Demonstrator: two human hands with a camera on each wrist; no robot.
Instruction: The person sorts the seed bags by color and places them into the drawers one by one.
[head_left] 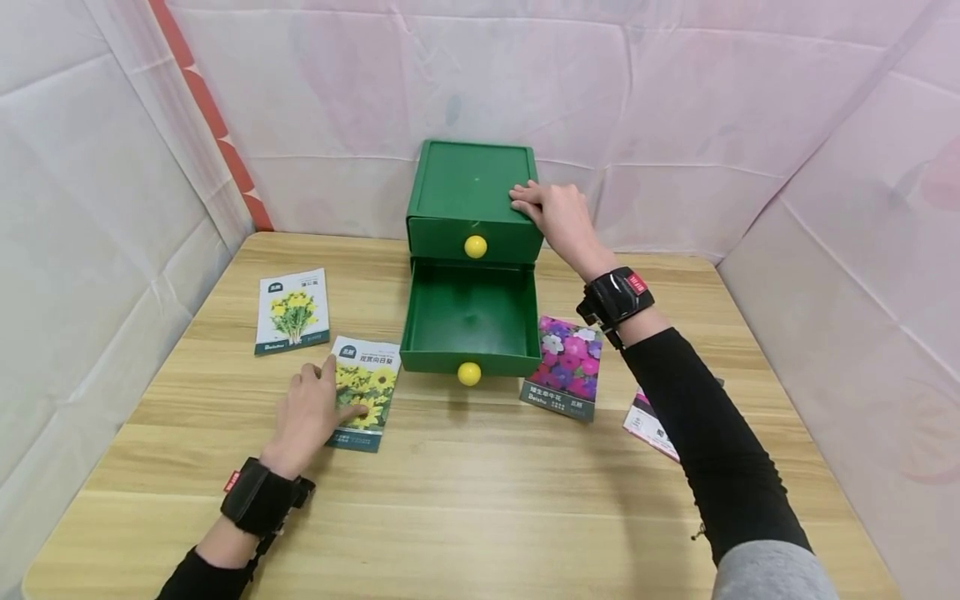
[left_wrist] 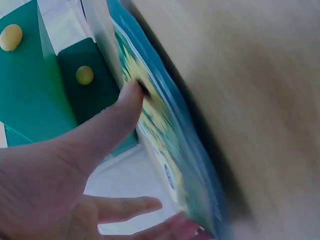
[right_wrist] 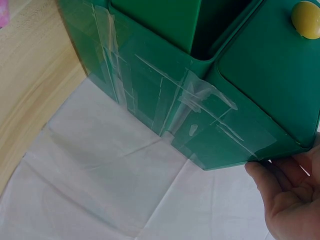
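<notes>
Light wooden table [head_left: 480, 500]: it carries all items and is enclosed by white and pink cloth walls [head_left: 112, 208].

Green plastic two-drawer cabinet [head_left: 474, 208]: it stands at the rear centre of the table. The upper drawer is closed, with a round yellow knob [head_left: 476, 246] on its front. The lower green drawer [head_left: 468, 321] is pulled out, showing a bare green floor and a second yellow knob [head_left: 469, 373].

Right hand [head_left: 553, 212]: it rests on the cabinet's top right front corner, fingers laid over the edge, steadying it. The right wrist view shows the fingers against the cabinet's rim.

Left hand [head_left: 311, 412]: fingers are spread and fairly straight, with the thumb tip pressing on the sunflower seed packet [head_left: 365, 404], which lies flat just left of the open drawer.

Other flat packets: a yellow-flower packet [head_left: 292, 310] further left, a purple-flower packet [head_left: 564, 367] right of the drawer, and a white and pink packet [head_left: 651, 429] partly hidden by the right sleeve.
</notes>
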